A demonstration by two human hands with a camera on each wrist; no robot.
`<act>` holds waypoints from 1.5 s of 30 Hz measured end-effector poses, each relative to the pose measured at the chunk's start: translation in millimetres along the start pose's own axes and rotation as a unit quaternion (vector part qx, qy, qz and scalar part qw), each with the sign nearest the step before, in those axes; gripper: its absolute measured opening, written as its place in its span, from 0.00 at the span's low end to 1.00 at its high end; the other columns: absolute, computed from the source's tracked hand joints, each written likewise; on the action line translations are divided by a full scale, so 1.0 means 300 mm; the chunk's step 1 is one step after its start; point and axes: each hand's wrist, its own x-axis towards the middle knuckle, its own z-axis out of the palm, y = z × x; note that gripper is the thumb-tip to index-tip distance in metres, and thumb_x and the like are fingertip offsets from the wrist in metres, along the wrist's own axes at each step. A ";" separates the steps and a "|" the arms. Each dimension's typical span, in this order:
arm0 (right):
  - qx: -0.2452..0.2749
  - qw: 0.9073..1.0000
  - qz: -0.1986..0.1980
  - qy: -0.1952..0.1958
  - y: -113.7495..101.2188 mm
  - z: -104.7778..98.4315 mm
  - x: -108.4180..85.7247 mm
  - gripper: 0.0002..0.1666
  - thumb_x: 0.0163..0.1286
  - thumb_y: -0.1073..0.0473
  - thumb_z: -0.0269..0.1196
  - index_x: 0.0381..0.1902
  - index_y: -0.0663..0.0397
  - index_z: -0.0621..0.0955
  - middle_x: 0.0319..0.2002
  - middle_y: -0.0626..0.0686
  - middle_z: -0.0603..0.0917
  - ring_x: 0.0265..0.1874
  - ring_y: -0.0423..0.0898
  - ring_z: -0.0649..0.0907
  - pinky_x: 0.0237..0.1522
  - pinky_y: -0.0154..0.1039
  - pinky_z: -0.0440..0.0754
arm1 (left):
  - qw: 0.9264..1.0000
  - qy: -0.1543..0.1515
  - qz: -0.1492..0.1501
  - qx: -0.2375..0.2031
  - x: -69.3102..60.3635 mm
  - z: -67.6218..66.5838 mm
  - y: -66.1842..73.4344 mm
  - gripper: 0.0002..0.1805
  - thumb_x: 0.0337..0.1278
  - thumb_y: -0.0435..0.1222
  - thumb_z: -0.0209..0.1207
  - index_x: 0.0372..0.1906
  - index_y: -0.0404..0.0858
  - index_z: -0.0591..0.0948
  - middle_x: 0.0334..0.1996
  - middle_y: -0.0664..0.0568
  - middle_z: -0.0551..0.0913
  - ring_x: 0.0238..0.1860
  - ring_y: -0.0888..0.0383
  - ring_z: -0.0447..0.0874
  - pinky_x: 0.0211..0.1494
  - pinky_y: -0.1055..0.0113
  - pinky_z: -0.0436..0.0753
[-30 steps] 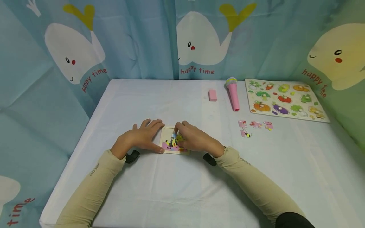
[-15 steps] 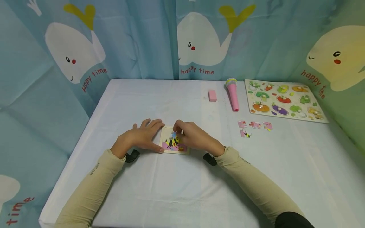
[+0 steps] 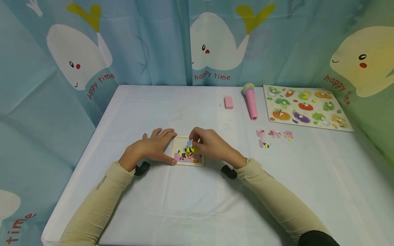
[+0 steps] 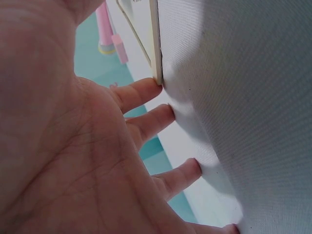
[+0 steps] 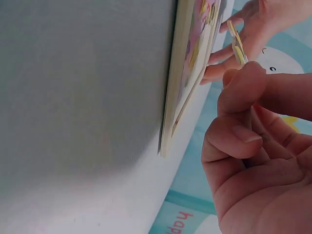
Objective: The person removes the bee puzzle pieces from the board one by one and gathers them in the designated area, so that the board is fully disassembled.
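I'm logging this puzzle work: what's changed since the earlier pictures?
The right hand has shifted slightly away from the person and rightward, pinching a thin, partly yellow puzzle piece over the square pale-wood frame; when it gripped that is unclear. The left hand and the four loose flat pink pieces stayed put.

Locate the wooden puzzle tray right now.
In the head view, the wooden puzzle tray lies on the table just left of picture centre, the left hand at its left edge, the right hand over its upper right.
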 end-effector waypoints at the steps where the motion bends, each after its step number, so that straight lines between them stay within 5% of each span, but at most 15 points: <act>1: 0.002 1.000 0.002 0.001 -0.002 -0.004 -0.003 0.05 0.76 0.71 0.63 0.47 0.62 0.82 0.37 0.52 0.87 0.34 0.45 0.84 0.39 0.41 0.83 | 1.000 0.000 -0.001 0.001 0.001 0.000 -0.001 0.60 0.58 0.62 0.74 0.86 0.43 0.56 0.86 0.47 0.49 0.84 0.33 0.40 0.73 0.19 0.45; 27: 0.058 0.995 0.060 0.052 0.043 -0.116 -0.121 0.06 0.77 0.70 0.62 0.48 0.61 0.82 0.38 0.54 0.86 0.22 0.45 0.83 0.30 0.40 0.82 | 1.000 0.002 0.005 -0.013 -0.015 -0.003 0.001 0.62 0.54 0.61 0.75 0.85 0.41 0.56 0.86 0.47 0.49 0.84 0.31 0.40 0.72 0.18 0.44; 45: 0.029 0.989 0.101 0.102 0.107 -0.214 -0.235 0.06 0.77 0.69 0.63 0.49 0.60 0.84 0.40 0.56 0.88 0.25 0.47 0.84 0.30 0.38 0.81 | 1.000 -0.002 0.004 -0.004 -0.007 -0.001 0.007 0.62 0.55 0.61 0.75 0.85 0.41 0.56 0.86 0.46 0.48 0.84 0.31 0.39 0.73 0.19 0.44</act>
